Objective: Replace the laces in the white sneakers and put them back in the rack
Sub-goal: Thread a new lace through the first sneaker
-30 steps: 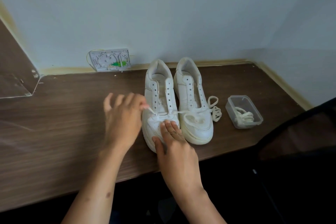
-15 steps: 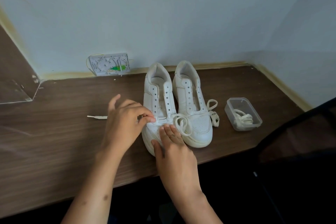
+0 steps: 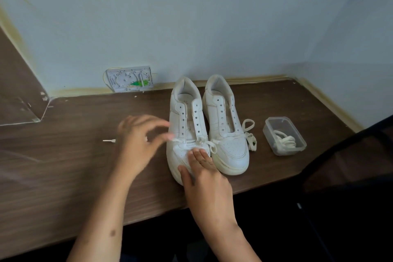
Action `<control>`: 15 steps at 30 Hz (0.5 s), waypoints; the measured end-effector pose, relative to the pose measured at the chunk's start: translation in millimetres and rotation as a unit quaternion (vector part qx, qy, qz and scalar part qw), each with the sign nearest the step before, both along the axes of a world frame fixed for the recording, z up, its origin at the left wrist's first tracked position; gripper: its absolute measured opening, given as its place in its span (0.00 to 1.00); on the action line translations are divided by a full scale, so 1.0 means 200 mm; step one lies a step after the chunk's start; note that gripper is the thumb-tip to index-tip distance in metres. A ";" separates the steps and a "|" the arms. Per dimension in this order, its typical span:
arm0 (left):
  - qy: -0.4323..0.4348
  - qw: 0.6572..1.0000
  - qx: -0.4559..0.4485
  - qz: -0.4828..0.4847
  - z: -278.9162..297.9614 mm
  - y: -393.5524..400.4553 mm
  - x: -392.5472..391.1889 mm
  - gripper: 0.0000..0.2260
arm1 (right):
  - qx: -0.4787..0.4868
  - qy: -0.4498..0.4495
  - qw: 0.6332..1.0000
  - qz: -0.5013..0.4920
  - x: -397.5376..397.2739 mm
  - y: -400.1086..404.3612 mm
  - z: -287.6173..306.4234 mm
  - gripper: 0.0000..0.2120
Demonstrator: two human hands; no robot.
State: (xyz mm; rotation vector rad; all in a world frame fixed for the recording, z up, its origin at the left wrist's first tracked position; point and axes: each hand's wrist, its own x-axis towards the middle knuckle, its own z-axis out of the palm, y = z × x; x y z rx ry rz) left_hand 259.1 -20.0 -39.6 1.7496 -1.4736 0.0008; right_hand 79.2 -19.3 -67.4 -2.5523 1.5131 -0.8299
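Note:
Two white sneakers stand side by side on the brown desk (image 3: pixel 63 166), heels to the wall. My right hand (image 3: pixel 204 178) rests flat on the toe of the left sneaker (image 3: pixel 182 121), fingers straight. My left hand (image 3: pixel 140 140), blurred by motion, pinches a cream lace (image 3: pixel 209 144) where it leaves this shoe's lowest left eyelet. The lace crosses the lowest eyelets and loops over the toe, and its free tip (image 3: pixel 109 140) lies on the desk left of my hand. The right sneaker (image 3: pixel 230 134) has empty eyelets. Another loose lace (image 3: pixel 249 134) lies beside it.
A clear plastic box (image 3: pixel 284 136) with coiled laces sits right of the shoes. A grey wall box (image 3: pixel 129 78) with green wiring sits at the desk's back edge. A clear acrylic panel (image 3: pixel 23 110) stands at the far left. A dark chair edge (image 3: pixel 350 155) rises at the right.
My left hand drew the lace out to the left through the lowest eyelet, so the tip now lies on the desk and the loop over the toe has shrunk. My right hand stayed on the toe.

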 end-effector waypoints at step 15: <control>0.020 0.972 -0.049 0.229 0.02 0.04 0.08 0.04 | 0.041 -0.033 0.999 0.011 -0.03 -0.01 0.01 0.19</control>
